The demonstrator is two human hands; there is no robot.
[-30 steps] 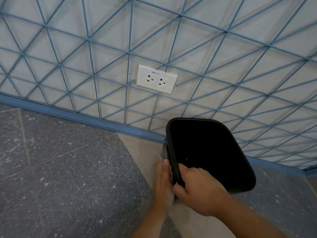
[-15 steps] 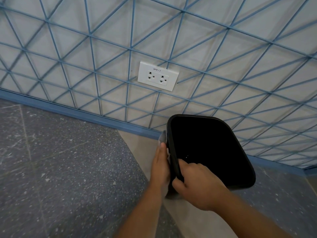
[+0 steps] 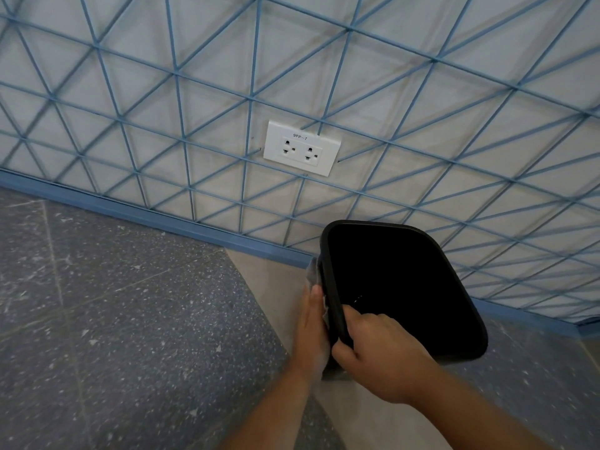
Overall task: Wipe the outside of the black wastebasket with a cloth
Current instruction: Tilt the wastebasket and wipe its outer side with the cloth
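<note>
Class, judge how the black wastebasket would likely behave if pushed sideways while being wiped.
The black wastebasket looks empty, so probably light and apt to slide or tip. That may be why the right hand grips its rim while the left hand presses the cloth. Its rim looks stiff, likely plastic.

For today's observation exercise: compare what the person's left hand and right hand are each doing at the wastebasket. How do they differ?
The left hand lies flat with straight fingers, pressing the cloth against the outer wall of the wastebasket; the right hand curls over the rim, gripping it. The left hand stays outside the basket, while the right hand's fingers hook inside. Both touch the same near-left side.
</note>
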